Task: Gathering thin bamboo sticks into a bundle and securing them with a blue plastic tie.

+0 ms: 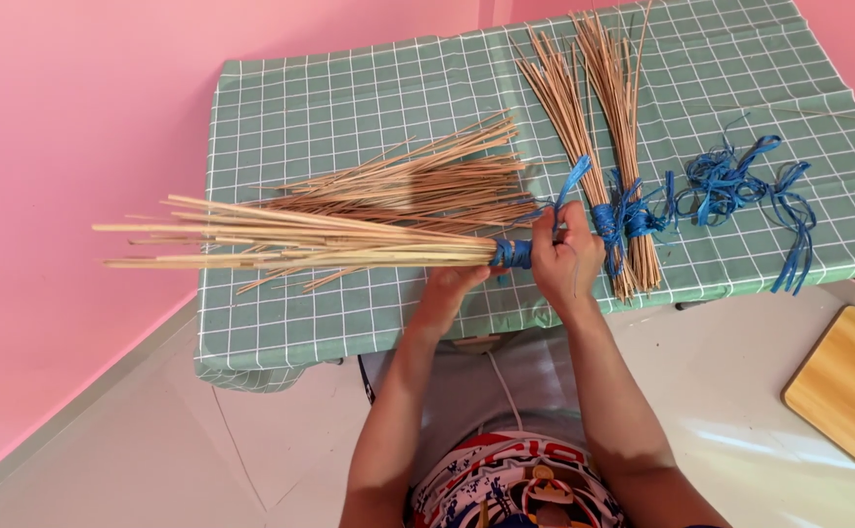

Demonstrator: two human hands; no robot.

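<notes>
Across a green checked tablecloth (349,98) lie two tied bundles of thin tan sticks (598,117). Above its near edge, the left hand (447,293) grips a fanned stick bundle (329,240), while the right hand (566,256) pinches blue plastic ribbon (572,181) wrapped around it.

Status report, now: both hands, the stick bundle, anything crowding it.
Left hand grips stick bundle under its blue binding. Right hand pinches the blue strip upward. Two tied bundles and loose blue strips lie close right.

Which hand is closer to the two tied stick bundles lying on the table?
Right hand: it is right beside the tied bundles. The left hand is farther away, under the held bundle.
</notes>
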